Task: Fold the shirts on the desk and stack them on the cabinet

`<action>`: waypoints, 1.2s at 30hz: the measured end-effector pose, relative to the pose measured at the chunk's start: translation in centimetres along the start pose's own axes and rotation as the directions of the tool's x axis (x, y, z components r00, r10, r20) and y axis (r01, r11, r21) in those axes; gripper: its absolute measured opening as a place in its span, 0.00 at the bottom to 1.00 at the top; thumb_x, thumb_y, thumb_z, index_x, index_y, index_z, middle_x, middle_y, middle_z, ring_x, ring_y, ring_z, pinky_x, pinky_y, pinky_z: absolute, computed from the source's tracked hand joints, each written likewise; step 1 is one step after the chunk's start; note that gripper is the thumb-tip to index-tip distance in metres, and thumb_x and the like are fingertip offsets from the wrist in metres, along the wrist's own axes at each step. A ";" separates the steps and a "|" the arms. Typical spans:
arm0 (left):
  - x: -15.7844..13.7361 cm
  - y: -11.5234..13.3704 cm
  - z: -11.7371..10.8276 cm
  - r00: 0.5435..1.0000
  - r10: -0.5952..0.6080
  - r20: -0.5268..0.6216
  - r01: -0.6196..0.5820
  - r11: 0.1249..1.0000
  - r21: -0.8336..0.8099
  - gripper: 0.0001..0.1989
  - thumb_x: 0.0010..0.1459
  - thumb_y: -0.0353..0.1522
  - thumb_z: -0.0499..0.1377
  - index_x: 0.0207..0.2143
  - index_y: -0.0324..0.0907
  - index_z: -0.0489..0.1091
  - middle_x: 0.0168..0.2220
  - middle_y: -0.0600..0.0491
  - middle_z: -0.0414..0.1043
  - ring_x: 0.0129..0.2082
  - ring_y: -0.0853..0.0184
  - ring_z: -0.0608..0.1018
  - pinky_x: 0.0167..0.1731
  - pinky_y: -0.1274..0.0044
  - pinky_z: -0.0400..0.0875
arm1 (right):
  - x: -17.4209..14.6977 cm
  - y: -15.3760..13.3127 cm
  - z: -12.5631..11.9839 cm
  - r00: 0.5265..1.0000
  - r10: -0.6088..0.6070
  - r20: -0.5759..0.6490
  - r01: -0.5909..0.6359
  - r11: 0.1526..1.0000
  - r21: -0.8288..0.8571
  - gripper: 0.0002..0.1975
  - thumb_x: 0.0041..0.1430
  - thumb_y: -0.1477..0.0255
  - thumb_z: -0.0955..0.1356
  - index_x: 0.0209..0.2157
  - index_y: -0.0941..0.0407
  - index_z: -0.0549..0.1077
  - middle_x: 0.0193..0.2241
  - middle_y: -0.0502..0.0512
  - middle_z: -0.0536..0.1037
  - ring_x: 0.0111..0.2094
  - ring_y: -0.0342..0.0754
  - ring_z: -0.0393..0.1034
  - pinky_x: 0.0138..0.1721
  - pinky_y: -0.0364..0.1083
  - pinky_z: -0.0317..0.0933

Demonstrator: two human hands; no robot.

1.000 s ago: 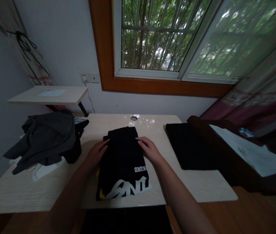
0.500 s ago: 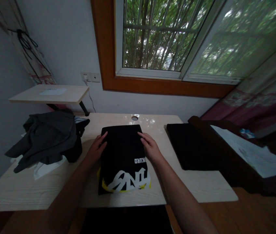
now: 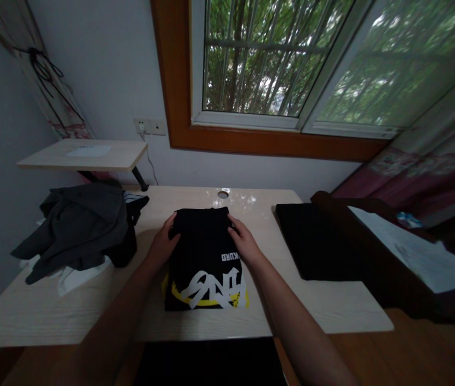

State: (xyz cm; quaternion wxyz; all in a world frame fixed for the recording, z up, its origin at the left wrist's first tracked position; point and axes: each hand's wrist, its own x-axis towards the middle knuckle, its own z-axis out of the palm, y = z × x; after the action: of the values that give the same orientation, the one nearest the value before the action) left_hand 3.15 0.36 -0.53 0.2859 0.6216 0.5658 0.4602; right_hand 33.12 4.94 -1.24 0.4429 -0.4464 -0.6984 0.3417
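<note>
A folded black T-shirt [image 3: 201,244] with white lettering and yellow patches lies in front of me on the pale desk. My left hand [image 3: 164,242] grips its far left corner, thumb on top and fingers around the side edge. On the opposite corner, my right hand [image 3: 244,240] holds the cloth the same way, with the fingertips partly hidden. The print faces the near edge of the shirt, which rests on the desktop.
To the left, a loose heap of dark grey, black and white clothes [image 3: 86,225] sits below a small raised shelf [image 3: 86,155]. A folded black garment [image 3: 312,241] lies at the right, beside a dark brown surface bearing a white sheet [image 3: 416,249]. The desk [image 3: 344,308] stands against the window wall.
Both hands have closed on the shirt's far corners. The shirt's sides have drawn in slightly at the far end, and its near edge has shifted a little away from me.
</note>
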 end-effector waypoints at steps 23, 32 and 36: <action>0.3 0.0 0.6 0.989 0.126 0.080 -0.143 0.953 0.265 0.24 0.66 0.33 0.47 0.59 0.42 0.71 0.61 0.48 0.71 0.62 0.62 0.72 0.66 0.61 0.61 | -0.7 0.3 1.1 0.986 -0.099 -0.134 0.032 0.903 -0.428 0.17 0.66 0.65 0.64 0.50 0.55 0.80 0.53 0.64 0.73 0.55 0.59 0.65 0.61 0.61 0.60; 0.3 -0.3 1.4 0.992 0.124 0.039 -0.129 0.902 0.412 0.25 0.63 0.29 0.49 0.60 0.40 0.69 0.63 0.45 0.69 0.64 0.58 0.70 0.66 0.60 0.61 | -1.2 -0.6 1.5 0.994 -0.096 -0.052 0.052 0.837 -0.545 0.19 0.68 0.64 0.64 0.57 0.50 0.74 0.62 0.59 0.69 0.60 0.64 0.59 0.59 0.65 0.58; 0.2 -0.3 1.5 0.988 0.148 0.044 -0.152 0.876 0.458 0.22 0.63 0.30 0.50 0.57 0.41 0.72 0.62 0.46 0.70 0.66 0.55 0.67 0.67 0.55 0.59 | -1.3 -0.5 1.6 0.991 -0.113 -0.078 0.053 0.837 -0.545 0.20 0.67 0.64 0.65 0.58 0.51 0.73 0.62 0.60 0.69 0.60 0.63 0.59 0.59 0.64 0.58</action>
State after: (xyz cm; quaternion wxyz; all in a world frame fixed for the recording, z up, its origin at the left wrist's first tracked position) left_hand 4.34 0.91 -1.38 0.0962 0.7153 0.6076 0.3316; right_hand 31.77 3.44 -1.84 0.3500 -0.5400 -0.7605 0.0869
